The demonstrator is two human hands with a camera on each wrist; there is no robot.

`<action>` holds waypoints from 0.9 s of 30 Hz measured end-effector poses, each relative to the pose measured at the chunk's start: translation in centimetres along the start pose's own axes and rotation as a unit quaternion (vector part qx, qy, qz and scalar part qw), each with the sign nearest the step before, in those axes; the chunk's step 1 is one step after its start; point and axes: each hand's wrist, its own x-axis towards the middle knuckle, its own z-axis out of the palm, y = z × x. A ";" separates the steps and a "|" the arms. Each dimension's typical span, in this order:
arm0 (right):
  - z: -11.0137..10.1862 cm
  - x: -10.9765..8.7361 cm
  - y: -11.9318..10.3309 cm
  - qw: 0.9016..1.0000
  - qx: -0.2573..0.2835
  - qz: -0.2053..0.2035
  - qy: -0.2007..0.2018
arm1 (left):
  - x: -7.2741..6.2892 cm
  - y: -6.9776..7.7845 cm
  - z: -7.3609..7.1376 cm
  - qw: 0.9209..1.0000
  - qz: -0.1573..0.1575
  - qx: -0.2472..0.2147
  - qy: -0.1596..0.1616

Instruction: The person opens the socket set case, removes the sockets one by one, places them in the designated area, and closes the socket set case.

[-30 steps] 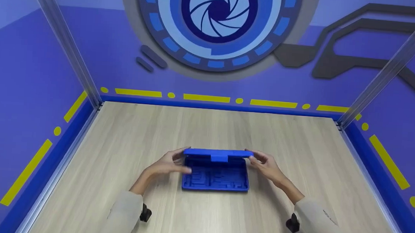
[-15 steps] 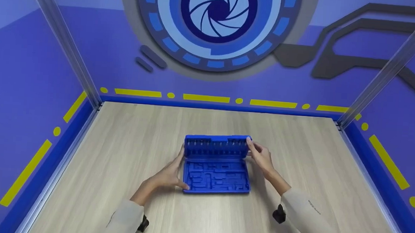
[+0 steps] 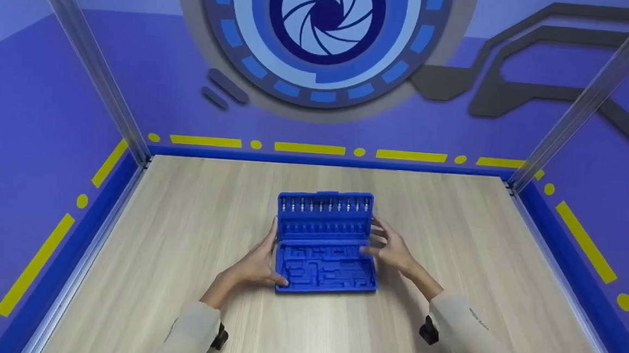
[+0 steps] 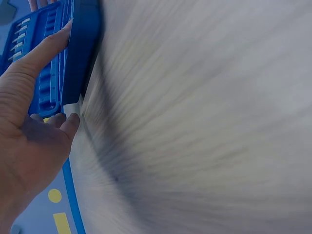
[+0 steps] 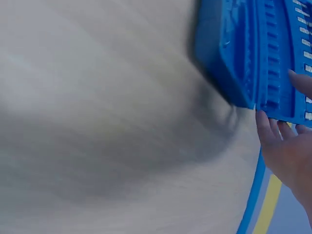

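A blue plastic tool case (image 3: 323, 294) rests on the table, its lid (image 3: 324, 218) raised at the back. Small metal bits (image 3: 321, 205) stand in a row along the lid's inner side. Moulded recesses shape the base, and no tools lie in them. My left hand (image 3: 254, 263) holds the case's left end, thumb at the front corner and fingers stretched back along the side. At the other end, my right hand (image 3: 394, 251) has its fingers at the lid's right edge and its thumb stretched over the inner side. In the right wrist view the fingers (image 5: 278, 129) look fairly straight.
The light wood table (image 3: 193, 202) runs back to a blue-purple wall (image 3: 328, 133) with yellow markings. Metal posts (image 3: 89, 59) rise at the back corners. A black wrist device (image 3: 429, 331) sits below the right sleeve; another (image 3: 220, 336) sits beside the left sleeve.
The case's lid has swung up and back from nearly closed, baring the bits. My left hand has moved to the front-left corner; my right hand has come off the lid's top corner and moved lower.
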 end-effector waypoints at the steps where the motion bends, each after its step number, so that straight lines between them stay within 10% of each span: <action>1: 0.0 0.0 0.2 1.000 -0.010 -0.017 -0.018 | 0.0 0.0 0.0 1.000 -0.003 0.001 0.003; 13: -0.1 -0.2 1.4 0.985 -0.133 -0.090 -0.071 | 0.0 -0.2 -0.1 0.995 -0.017 0.096 -0.008; 27: -0.8 -0.3 1.2 0.969 -0.202 -0.053 -0.132 | -0.2 -0.6 -0.2 0.991 -0.040 0.123 -0.026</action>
